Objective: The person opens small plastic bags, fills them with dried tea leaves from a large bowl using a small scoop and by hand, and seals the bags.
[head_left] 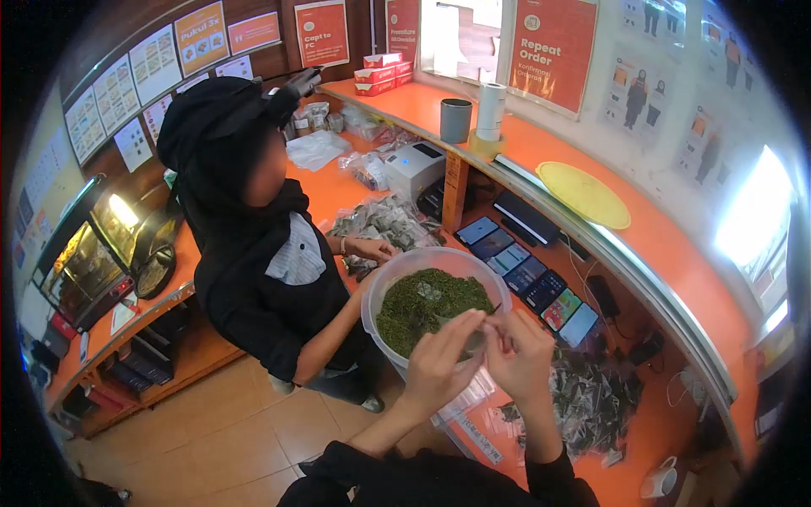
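Note:
Over the near rim of a large clear tub (372,328) filled with chopped green leaves (427,296), my left hand (443,359) and my right hand (519,353) come close together. Both are closed, with fingertips pinching what looks like a small clear plastic packet (475,340); its details are partly hidden by the fingers. Small filled packets (596,401) lie heaped on the orange counter to the right of my right hand. Beneath my wrists are flat clear bags (465,397). Another heap of packets (384,221) sits behind the tub.
A co-worker (262,245) in black stands at the tub's left, hands near its far-left rim. Several phones (525,275) lie in a row right of the tub. A printer (414,167), a yellow lid (583,194) and a white mug (659,479) are also around.

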Tool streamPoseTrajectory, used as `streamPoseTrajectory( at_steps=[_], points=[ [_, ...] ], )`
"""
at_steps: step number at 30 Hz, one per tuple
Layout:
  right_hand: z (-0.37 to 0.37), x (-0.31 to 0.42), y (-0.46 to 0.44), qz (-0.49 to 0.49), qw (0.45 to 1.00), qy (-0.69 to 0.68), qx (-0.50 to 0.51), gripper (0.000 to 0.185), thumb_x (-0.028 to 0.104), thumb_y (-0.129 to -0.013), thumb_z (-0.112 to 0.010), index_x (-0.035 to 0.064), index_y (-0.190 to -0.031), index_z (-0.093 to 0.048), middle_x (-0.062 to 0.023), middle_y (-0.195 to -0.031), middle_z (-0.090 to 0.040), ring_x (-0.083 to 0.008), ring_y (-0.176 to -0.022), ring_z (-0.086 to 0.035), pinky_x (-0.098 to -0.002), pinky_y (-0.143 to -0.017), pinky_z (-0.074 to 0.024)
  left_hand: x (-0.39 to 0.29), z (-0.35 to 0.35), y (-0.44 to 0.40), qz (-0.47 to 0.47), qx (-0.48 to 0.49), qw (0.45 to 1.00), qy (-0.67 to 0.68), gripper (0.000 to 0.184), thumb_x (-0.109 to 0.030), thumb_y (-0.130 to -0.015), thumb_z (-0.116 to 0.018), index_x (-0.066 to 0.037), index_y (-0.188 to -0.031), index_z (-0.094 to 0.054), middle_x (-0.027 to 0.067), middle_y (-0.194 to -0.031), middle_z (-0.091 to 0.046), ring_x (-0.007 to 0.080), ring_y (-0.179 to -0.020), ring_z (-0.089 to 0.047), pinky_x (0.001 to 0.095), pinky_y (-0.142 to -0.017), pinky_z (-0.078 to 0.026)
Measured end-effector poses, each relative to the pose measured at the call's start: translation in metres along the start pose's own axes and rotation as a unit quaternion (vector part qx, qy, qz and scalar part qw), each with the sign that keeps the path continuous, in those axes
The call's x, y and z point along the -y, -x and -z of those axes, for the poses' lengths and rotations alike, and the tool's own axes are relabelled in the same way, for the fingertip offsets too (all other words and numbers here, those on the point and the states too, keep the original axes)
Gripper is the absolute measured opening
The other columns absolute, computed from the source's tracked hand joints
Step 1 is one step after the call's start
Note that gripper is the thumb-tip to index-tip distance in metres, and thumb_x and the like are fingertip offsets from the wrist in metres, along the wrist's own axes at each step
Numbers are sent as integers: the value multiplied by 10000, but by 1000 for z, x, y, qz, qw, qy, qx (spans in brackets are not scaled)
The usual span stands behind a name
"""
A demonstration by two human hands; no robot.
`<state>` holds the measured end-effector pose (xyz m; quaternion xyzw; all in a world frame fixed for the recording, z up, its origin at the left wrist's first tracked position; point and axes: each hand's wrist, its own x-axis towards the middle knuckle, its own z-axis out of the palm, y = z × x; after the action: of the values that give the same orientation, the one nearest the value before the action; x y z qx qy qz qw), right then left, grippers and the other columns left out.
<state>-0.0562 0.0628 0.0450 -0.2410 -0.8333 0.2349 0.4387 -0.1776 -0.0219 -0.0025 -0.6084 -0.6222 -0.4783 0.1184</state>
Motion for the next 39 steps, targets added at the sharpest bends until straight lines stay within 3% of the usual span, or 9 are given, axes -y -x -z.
streamPoseTrajectory(
  at_steps=[4,5,8,10,14,16,23,25,39],
  points=[
    [-17,-33,-37,139,989,42,12,96,92,-804,-716,40,-876,-681,-99,-852,-624,-238,-729,-614,-378,-685,-476,14,14,-1,93,-100,989,52,605,-48,-739,-805,-64,-1312,-611,98,-1140,-692,126,-629,-621,263,-565,-490],
    [-20,-48,-43,173,969,148,99,139,138,-788,-732,56,-896,-705,-85,-893,-643,-249,-802,-615,-392,-779,-443,19,17,0,115,-99,986,64,598,-63,-761,-793,-60,-1325,-595,98,-1169,-694,95,-598,-604,241,-541,-465],
    [-44,-82,-52,201,895,313,248,206,164,-709,-748,112,-908,-747,-64,-964,-679,-237,-920,-623,-405,-892,-405,27,27,1,168,-116,977,67,619,-75,-754,-801,-59,-1335,-588,98,-1195,-697,80,-608,-612,209,-536,-444],
    [-57,-89,-59,189,758,456,427,99,160,-693,-729,150,-791,-737,-76,-929,-694,-223,-933,-640,-363,-860,-411,30,29,5,195,-126,969,88,619,-82,-766,-788,-56,-1348,-578,102,-1216,-696,65,-607,-614,202,-550,-437],
    [-68,-101,-77,207,763,464,399,77,165,-679,-723,165,-756,-735,-68,-875,-711,-208,-966,-642,-353,-865,-418,40,30,11,254,-139,952,96,592,-120,-752,-792,-66,-1311,-603,98,-1091,-712,85,-565,-592,233,-555,-459],
    [-73,-105,-91,299,836,385,251,107,138,-671,-679,148,-762,-734,-36,-813,-685,-223,-929,-636,-389,-947,-407,41,28,12,258,-121,954,91,568,-117,-758,-786,-69,-1297,-612,95,-1090,-713,80,-570,-599,228,-552,-450],
    [-86,-142,-72,266,845,282,368,91,190,-720,-630,157,-747,-711,-27,-770,-662,-228,-925,-605,-417,-881,-397,55,31,13,222,-137,960,103,562,-83,-770,-758,-65,-1312,-609,90,-1082,-670,92,-621,-617,242,-576,-443],
    [-73,-137,-77,173,860,240,417,103,207,-747,-614,151,-753,-700,-22,-777,-664,-229,-923,-600,-405,-874,-370,57,33,14,210,-133,964,95,569,-75,-770,-754,-62,-1319,-605,92,-1111,-654,95,-637,-618,244,-589,-446],
    [-8,-127,-96,53,954,89,283,151,211,-810,-569,111,-765,-673,-52,-794,-661,-258,-927,-563,-417,-867,-352,71,14,-12,235,42,969,64,582,-117,-753,-785,11,-1285,-586,133,-1146,-644,122,-633,-645,271,-600,-503]
  ],
)
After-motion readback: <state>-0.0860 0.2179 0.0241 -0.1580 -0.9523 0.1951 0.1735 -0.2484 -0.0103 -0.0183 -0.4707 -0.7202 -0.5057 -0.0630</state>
